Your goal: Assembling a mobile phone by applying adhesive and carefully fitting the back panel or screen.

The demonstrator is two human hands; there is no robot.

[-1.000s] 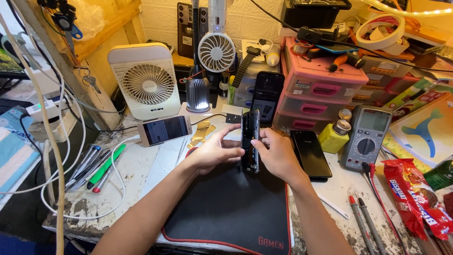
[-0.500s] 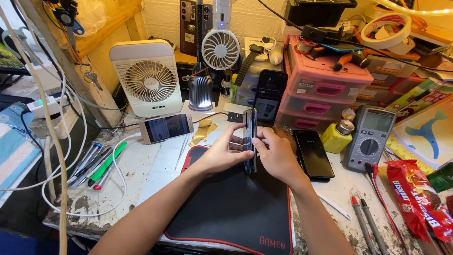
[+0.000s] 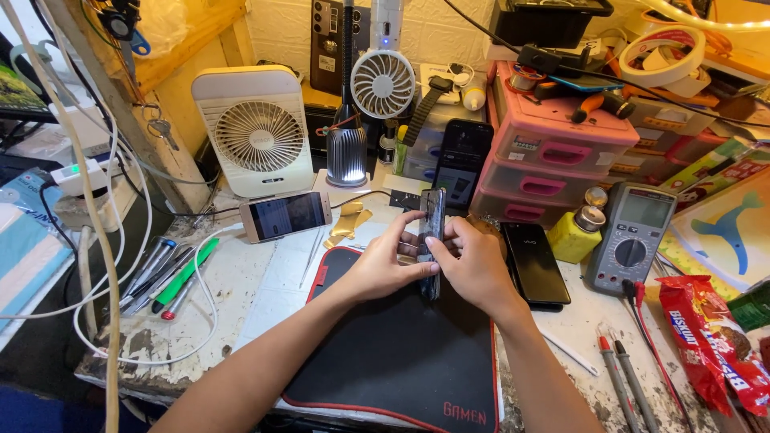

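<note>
A dark smartphone (image 3: 433, 220) stands on its edge above the black work mat (image 3: 401, 361), held between both my hands. My left hand (image 3: 385, 265) grips it from the left with fingers on its upper side. My right hand (image 3: 473, 265) clasps it from the right, thumb against its face. The lower end of the phone rests near the mat's far edge.
A black phone (image 3: 536, 263) lies to the right, with a yellow bottle (image 3: 579, 232) and a multimeter (image 3: 632, 239) beyond. A lit phone (image 3: 285, 215) lies left by a white fan (image 3: 255, 132). Pink drawers (image 3: 553, 152) stand behind. Pens (image 3: 172, 277) and cables lie at the left.
Both hands keep hold of the phone on its edge; they have shifted slightly on it. The view has moved a little closer.
</note>
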